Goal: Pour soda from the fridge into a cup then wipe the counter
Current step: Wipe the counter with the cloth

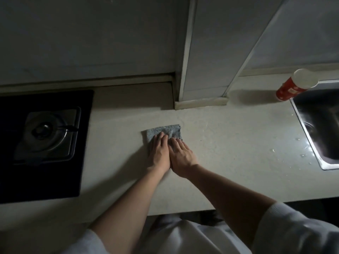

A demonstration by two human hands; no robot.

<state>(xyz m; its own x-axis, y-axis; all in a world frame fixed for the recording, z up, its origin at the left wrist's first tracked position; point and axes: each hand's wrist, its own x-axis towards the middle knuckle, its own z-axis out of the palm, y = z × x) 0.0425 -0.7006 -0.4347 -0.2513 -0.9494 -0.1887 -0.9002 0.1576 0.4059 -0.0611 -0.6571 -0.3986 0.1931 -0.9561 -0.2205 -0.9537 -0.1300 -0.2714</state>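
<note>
On counter: both hands' fingers flat (together) pressing cloth.

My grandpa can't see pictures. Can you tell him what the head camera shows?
Two bare hands, left hand and right hand, press a grey-blue cloth flat on a pale counter. A gas stove sits to the left; a red-and-white cup stands by the sink on the right.

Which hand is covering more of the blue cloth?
The left hand: its fingers reach further up the blue cloth than the right hand, which sits at the cloth's lower right edge.
</note>
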